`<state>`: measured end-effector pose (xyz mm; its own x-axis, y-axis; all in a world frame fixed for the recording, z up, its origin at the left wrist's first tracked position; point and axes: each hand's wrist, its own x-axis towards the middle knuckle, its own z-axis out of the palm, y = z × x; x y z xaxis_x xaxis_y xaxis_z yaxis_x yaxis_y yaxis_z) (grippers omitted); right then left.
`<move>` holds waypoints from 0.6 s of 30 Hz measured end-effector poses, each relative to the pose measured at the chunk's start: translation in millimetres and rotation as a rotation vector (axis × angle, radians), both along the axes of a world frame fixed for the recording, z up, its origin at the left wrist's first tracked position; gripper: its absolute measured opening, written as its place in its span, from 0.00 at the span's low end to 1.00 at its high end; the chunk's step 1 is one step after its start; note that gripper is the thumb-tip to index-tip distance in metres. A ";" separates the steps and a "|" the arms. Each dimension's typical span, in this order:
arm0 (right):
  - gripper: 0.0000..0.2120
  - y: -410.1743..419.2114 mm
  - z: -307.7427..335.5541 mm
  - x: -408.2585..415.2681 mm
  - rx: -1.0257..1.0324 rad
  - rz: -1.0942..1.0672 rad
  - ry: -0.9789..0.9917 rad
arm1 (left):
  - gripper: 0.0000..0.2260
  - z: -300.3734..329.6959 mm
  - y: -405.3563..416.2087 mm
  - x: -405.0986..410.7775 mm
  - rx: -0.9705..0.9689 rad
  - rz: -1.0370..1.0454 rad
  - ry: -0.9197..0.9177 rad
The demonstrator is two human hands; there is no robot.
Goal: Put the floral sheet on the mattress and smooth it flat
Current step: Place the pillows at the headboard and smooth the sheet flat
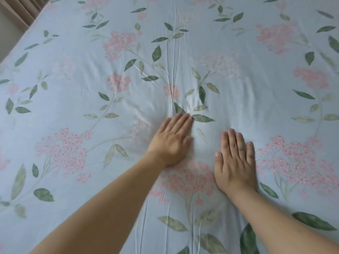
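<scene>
The floral sheet (77, 57), pale blue with pink flower clusters and green leaves, is spread over the mattress and fills almost the whole view. My left hand (172, 140) lies palm down on it near the middle, fingers together and slightly blurred. My right hand (235, 162) presses flat beside it, a little nearer to me, fingers extended. Neither hand grips cloth. A bundle of narrow lengthwise creases (175, 52) runs away from my left fingertips, and soft ripples fan out around both hands.
The bed's left edge (22, 41) runs diagonally at the upper left. Beyond it hangs a beige curtain (22, 8) next to a strip of wall. More creases (145, 226) run toward me between my forearms.
</scene>
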<state>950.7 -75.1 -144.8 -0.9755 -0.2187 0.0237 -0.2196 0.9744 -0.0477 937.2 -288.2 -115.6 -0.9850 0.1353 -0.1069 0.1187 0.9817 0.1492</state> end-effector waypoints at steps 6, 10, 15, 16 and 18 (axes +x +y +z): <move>0.29 1.1 -0.4 2.3 0.011 0.008 0.008 | 0.30 -1.6 -60.7 14.1 0.022 0.621 -0.027; 0.30 6.4 1.3 14.0 0.033 0.022 -0.015 | 0.30 -9.4 46.1 91.1 0.104 0.180 0.021; 0.31 28.7 6.7 58.2 0.066 0.080 -0.096 | 0.28 -5.3 -21.4 171.0 -0.064 0.288 0.033; 0.31 32.6 9.7 68.2 0.068 0.077 -0.118 | 0.29 -2.9 -22.3 176.6 -0.064 0.443 0.000; 0.31 39.2 11.9 89.3 0.080 0.070 -0.154 | 0.30 -0.4 9.7 185.6 0.010 0.649 -0.025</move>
<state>1039.9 -35.9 -133.0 -0.9486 -0.2815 -0.1447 -0.2832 0.9590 -0.0093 1122.8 -278.5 -116.0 -0.8642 -0.4853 -0.1324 -0.5016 0.8514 0.1535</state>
